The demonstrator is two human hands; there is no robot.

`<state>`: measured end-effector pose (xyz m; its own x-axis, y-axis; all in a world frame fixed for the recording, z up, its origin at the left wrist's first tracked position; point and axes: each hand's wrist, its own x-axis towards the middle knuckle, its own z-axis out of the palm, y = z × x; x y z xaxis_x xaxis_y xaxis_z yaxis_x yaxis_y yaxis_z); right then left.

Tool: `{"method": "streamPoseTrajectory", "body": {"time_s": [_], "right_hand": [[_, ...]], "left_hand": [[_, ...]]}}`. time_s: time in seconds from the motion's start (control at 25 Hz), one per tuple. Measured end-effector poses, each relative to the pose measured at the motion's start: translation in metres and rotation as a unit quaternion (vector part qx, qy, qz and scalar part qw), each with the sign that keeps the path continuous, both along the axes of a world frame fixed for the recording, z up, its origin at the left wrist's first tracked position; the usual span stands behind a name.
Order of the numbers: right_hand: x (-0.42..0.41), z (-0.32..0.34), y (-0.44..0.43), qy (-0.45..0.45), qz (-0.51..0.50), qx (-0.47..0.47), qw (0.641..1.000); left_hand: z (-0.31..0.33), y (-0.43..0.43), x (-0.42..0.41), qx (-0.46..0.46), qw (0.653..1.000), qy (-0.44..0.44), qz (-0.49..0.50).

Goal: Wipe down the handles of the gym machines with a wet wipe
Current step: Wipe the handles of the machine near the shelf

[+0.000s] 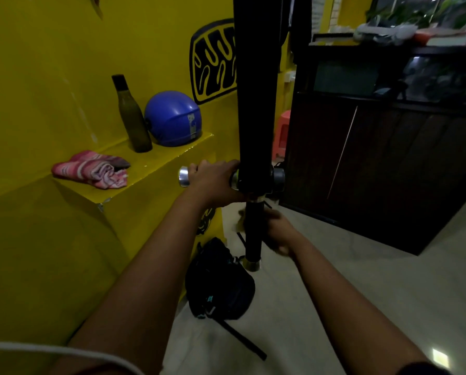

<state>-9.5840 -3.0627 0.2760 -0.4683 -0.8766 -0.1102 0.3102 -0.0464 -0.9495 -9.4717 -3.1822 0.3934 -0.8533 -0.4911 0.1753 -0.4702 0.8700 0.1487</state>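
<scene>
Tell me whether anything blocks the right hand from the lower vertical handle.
Nothing visible does. The right hand, blurred, sits beside the vertical handle, no object between them. The left hand grips the horizontal handle above, clear of it.

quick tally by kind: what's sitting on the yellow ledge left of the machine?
Bottle: 1
Helmet: 1
Cloth: 1
Total: 3
</scene>
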Motion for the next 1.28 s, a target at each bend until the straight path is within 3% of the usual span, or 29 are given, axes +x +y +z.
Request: {"method": "streamPoseTrajectory", "body": {"time_s": [0.16, 0.24, 0.32, 0.4, 0.48, 0.6, 0.76, 0.84, 0.92, 0.96, 1.0, 1.04, 1.08, 1.2, 1.28], "right_hand": [[-0.03, 0.011, -0.028, -0.065, 0.048, 0.036, 0.996], [-0.031, -0.005, -0.02, -0.006, 0.107, 0.099, 0.989], [-0.027, -0.016, -0.012, 0.031, 0.12, 0.069, 0.99], [-0.015, -0.007, -0.012, -0.027, 0.023, -0.023, 0.999], [0.0, -0.003, -0.011, 0.015, -0.135, -0.078, 0.988], [0.034, -0.022, 0.005, 0.207, -0.325, -0.048, 0.922], [0.051, -0.018, 0.01, 0.319, -0.439, -0.085, 0.836], [0.052, -0.015, 0.011, 0.496, -0.439, -0.134, 0.737], [0.048, -0.026, 0.016, 0.664, -0.376, -0.147, 0.629], [0.048, -0.028, 0.018, 0.691, -0.336, -0.138, 0.625], [0.048, -0.022, 0.02, 0.677, -0.303, -0.108, 0.662], [0.049, -0.012, 0.018, 0.625, -0.26, -0.082, 0.731], [0.051, -0.003, 0.016, 0.652, -0.271, -0.043, 0.707], [0.059, -0.009, 0.004, 0.652, -0.254, 0.019, 0.714], [0.068, -0.022, -0.003, 0.662, -0.287, -0.031, 0.692]], "left_hand": [[0.001, 0.0, 0.0, -0.003, 1.0, 0.0, -0.002], [0.001, -0.001, 0.002, 0.001, 1.0, 0.004, -0.004], [0.001, -0.001, 0.003, -0.002, 1.0, 0.003, -0.004], [0.001, -0.002, 0.001, 0.003, 1.0, 0.006, -0.001], [0.001, -0.002, -0.001, 0.012, 1.0, 0.007, 0.001], [0.001, -0.001, -0.001, 0.006, 1.0, -0.007, 0.005], [0.003, 0.0, -0.004, 0.016, 1.0, -0.016, 0.012], [0.003, 0.002, -0.005, 0.012, 0.999, -0.026, 0.016], [0.004, 0.002, -0.004, 0.011, 0.999, -0.032, 0.017], [0.003, 0.003, -0.004, 0.009, 0.999, -0.032, 0.016], [0.003, 0.002, -0.003, 0.005, 0.999, -0.031, 0.016], [0.003, 0.002, -0.003, 0.002, 0.999, -0.031, 0.016], [0.003, 0.002, -0.004, 0.003, 0.999, -0.03, 0.017], [0.004, 0.002, -0.004, 0.014, 0.999, -0.031, 0.019], [0.004, 0.003, -0.003, 0.012, 0.999, -0.036, 0.018]]}}
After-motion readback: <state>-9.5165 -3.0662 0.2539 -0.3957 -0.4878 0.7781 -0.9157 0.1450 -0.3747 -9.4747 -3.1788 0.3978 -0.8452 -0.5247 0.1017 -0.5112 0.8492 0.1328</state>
